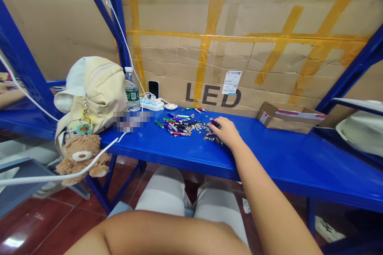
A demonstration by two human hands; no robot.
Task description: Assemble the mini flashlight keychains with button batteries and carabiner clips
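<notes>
My right hand (226, 129) is over the blue shelf-table, its fingers closed round a dark purple pen piece (214, 122). A bit of green shows by the fingers, too small to make out. Under and beside this hand lie many small silvery metal pieces (199, 127) and black clip-like parts (216, 139). To their left is a loose heap of coloured pen barrels (176, 124) in green, red, blue and silver. A few more pens (200, 110) lie behind the heap. My left forearm crosses the bottom of the view; the left hand itself is out of sight.
A cream backpack (101, 83) with a teddy bear charm (82, 155) stands at left. Near it are a water bottle (131, 91), a power strip (152, 103) and a phone (154, 89). An open carton (290, 117) sits at right. Taped cardboard (173, 59) forms the back; a white cable (74, 173) hangs in front.
</notes>
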